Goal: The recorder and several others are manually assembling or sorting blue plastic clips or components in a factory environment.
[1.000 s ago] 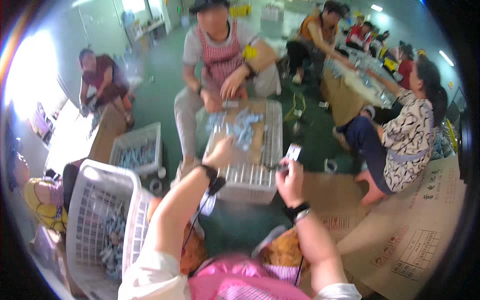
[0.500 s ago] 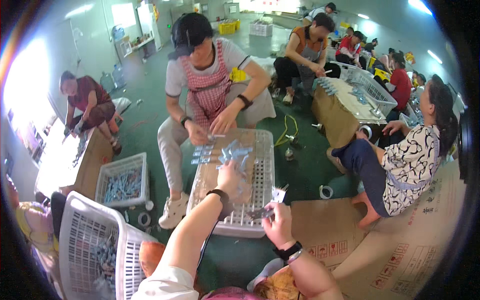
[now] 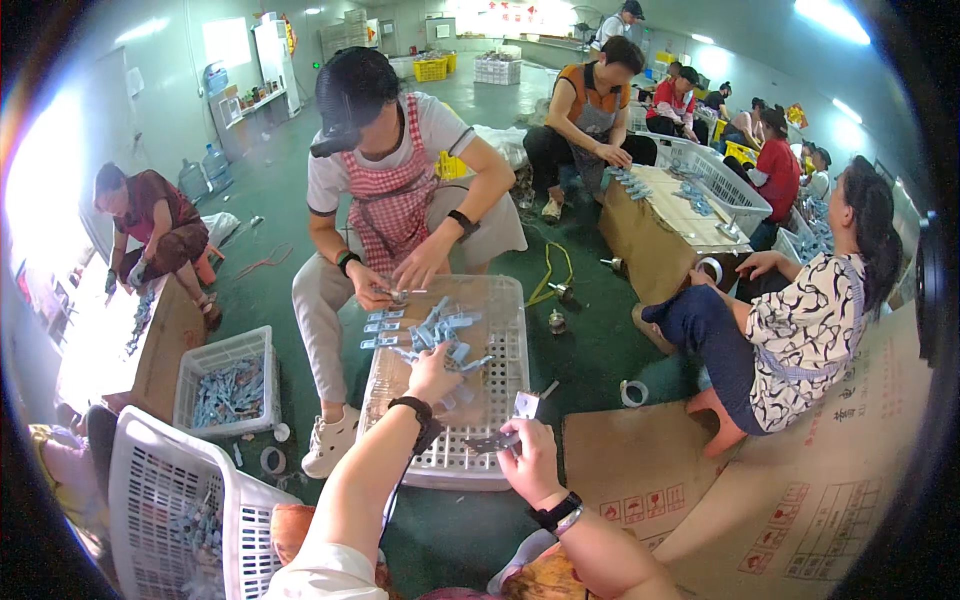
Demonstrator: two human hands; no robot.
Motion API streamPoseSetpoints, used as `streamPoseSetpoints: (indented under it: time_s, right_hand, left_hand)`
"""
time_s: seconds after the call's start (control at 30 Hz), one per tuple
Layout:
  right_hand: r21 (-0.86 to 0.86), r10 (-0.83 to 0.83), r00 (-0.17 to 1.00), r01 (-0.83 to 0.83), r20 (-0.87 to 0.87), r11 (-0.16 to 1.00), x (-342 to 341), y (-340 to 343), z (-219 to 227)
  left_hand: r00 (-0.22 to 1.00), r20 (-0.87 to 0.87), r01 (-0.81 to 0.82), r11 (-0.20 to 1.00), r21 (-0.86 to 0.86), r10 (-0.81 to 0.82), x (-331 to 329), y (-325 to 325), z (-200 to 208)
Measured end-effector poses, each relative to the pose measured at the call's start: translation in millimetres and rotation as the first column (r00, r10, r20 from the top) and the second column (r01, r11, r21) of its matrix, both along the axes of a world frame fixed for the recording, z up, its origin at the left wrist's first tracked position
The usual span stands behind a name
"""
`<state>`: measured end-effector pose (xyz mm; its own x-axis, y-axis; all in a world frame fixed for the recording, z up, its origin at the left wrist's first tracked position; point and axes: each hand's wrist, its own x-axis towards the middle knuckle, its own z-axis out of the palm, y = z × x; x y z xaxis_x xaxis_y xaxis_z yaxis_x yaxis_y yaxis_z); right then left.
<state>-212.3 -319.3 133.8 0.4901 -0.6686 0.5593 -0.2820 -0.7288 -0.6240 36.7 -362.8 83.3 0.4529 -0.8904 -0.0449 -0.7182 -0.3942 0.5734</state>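
Observation:
My left hand (image 3: 433, 376) reaches into a loose pile of light-blue flat pieces (image 3: 436, 328), its fingers closed at the near edge, on one of them as far as I can see. The pile lies on a cardboard sheet (image 3: 490, 300) over an upturned white crate (image 3: 514, 352). Left of it, several similar pieces (image 3: 381, 328) lie in a row. At the crate's near right corner my right hand (image 3: 532, 462) is closed on dark flat metal pieces (image 3: 490, 442); a shiny metal plate (image 3: 526, 405) sticks up just beyond its fingers. Whether the plate is part of them I cannot tell.
Across the crate a co-worker (image 3: 385, 190) handles a piece beside the row. White baskets of pieces, one large (image 3: 165, 450) and one smaller (image 3: 268, 375), stand left. Large cardboard sheets (image 3: 620, 450) lie right, near another seated person (image 3: 800, 310). Tape rolls (image 3: 633, 393) lie on the floor.
The view has shifted, so the scene sits a little lower and further left. My left hand is still at the pile, and my right hand still holds the dark pieces.

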Motion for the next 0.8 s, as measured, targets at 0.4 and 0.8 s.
streamPoseSetpoints:
  time_s: [0.4, 0.8]
  right_hand:
    - [-0.001, 0.034, 0.998, -0.034, 0.044, 0.999, 18.1, -5.1, 10.0]
    - [-0.022, 0.058, 0.998, -0.059, -0.036, 0.998, 33.5, 20.6, -3.8]
  left_hand:
    - [0.976, 0.178, 0.193, 0.878, -0.439, -0.126, 23.1, 102.8, 75.1]
    - [0.913, 0.021, -0.399, 0.881, 0.254, 0.407, -21.9, 273.5, -73.4]
